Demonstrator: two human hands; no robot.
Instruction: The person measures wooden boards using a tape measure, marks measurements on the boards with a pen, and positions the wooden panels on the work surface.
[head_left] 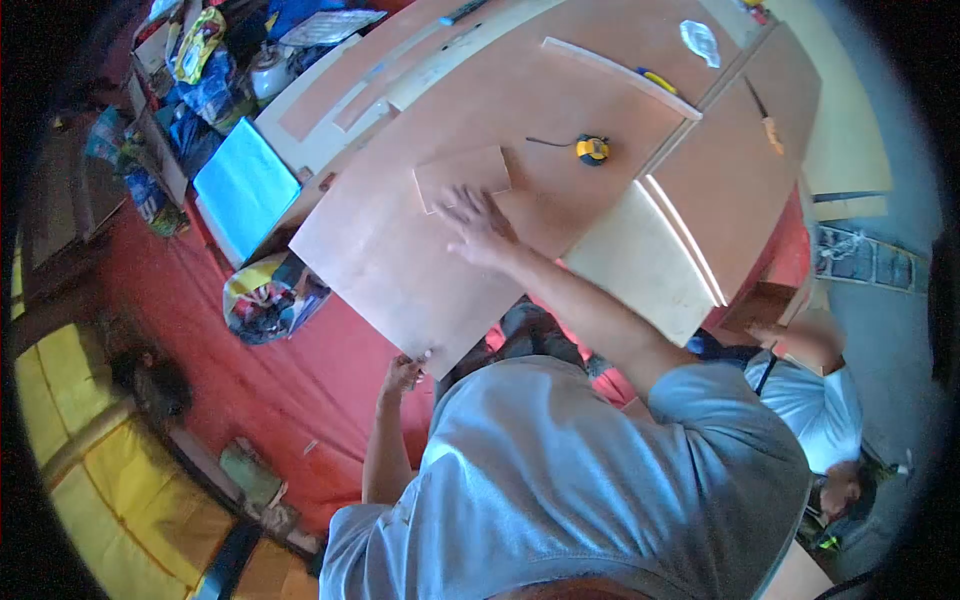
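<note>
A large brown sheet (390,255), like thin board or veneer, lies across the work surface in front of me. My left hand (405,372) grips its near corner, thumb on top and fingers below. A small rectangular piece (463,172) of similar brown material rests on the sheet. My right hand (478,226) lies flat with fingers spread, its fingertips at the near edge of the small piece. Farther along the sheet is a yellow and black tape measure (592,150) with a short length of tape out.
A long strip (620,75) and a yellow-handled tool (657,82) lie at the back. Another tool with an orange handle (773,135) is at right. A blue folder (247,190) and a bag of odds and ends (272,298) are left. Another person (815,400) sits at right.
</note>
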